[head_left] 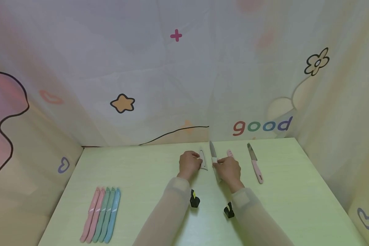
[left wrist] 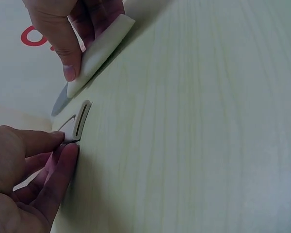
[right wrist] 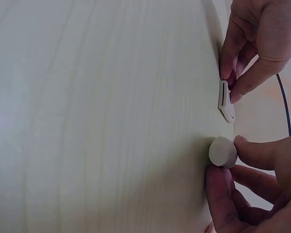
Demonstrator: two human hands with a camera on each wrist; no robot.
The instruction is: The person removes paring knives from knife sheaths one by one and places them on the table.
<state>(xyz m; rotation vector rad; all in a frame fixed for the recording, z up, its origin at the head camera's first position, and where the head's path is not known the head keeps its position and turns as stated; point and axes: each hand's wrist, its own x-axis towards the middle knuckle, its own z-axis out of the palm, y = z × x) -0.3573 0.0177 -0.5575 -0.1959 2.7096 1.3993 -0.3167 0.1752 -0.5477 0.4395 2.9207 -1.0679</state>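
My left hand pinches a white knife sheath between thumb and fingers at its edge; the sheath's slotted opening shows in the left wrist view. To its right, my right hand grips the white handle of a small knife whose grey blade points toward the back of the table. Sheath and knife are apart, side by side. Just beyond the right hand, a pink sheath with small holes is partly hidden. Farther right lies a pink-handled knife, its blade bare.
At the front left of the pale table, several slim pink, green and blue sticks lie in a row. A printed curtain stands behind the table's back edge and along both sides. Small black devices sit by the wrists.
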